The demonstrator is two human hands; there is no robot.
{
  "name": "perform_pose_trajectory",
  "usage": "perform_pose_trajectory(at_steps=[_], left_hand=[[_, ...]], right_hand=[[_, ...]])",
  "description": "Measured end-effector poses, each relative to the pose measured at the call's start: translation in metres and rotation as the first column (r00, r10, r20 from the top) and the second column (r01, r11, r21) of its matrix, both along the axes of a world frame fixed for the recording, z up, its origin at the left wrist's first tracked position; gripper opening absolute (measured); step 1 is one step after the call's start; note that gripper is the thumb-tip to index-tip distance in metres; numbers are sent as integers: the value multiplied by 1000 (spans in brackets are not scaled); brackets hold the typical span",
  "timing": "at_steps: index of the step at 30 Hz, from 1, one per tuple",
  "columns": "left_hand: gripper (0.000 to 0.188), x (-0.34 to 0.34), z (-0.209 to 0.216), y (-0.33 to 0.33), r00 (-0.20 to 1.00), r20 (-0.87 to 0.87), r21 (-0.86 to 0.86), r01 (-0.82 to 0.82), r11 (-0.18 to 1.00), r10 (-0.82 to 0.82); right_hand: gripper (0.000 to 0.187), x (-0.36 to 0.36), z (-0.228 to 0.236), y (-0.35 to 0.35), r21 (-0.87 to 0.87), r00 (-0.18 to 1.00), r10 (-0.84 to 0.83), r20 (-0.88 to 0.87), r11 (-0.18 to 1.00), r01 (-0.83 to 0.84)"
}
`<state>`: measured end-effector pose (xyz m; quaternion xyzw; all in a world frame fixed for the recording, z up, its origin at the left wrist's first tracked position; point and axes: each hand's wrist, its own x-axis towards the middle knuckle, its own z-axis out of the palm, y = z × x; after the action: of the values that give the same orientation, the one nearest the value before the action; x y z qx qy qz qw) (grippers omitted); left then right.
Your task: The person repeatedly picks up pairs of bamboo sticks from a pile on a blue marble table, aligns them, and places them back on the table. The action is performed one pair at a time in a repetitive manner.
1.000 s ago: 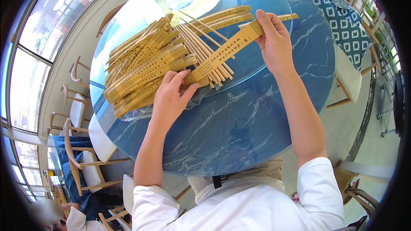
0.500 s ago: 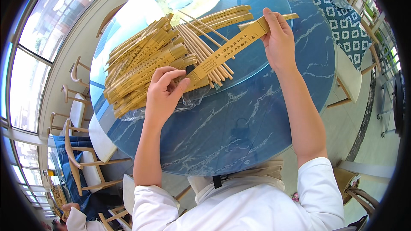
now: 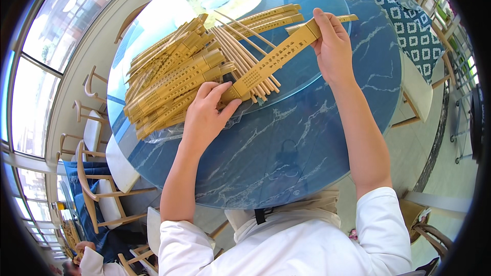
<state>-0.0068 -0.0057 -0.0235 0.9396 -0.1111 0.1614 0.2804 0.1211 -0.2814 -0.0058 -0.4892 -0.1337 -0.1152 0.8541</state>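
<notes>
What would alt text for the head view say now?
The person's right hand grips the upper end of a long gold wrapper, left hand at its lower end, over a blue marbled table; more gold wrappers and pale sticks lie nearby.

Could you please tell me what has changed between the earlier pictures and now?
The right hand has moved slightly right, with the gold printed paper sleeve it holds. The left hand drew left, then came back right to the sleeve's lower end; whether it grips is unclear. The pile of sleeves and the wooden chopsticks stayed put.
</notes>
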Motion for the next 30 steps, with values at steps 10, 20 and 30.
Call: perform_pose_trajectory(at_steps=[10,20,30], left_hand=[[36,-8,30,16,996,-6,-183,-90,979,90],[38,-12,39,41,991,-29,-40,-129,991,128],[68,-8,23,7,997,72,-99,19,995,-12]], right_hand=[[28,4,-2,-2,-137,987,-123,-105,985,108],[30,0,-8,8,-456,987,-58,-148,890,-16],[22,-48,17,21,-468,957,274,92,860,-202]])
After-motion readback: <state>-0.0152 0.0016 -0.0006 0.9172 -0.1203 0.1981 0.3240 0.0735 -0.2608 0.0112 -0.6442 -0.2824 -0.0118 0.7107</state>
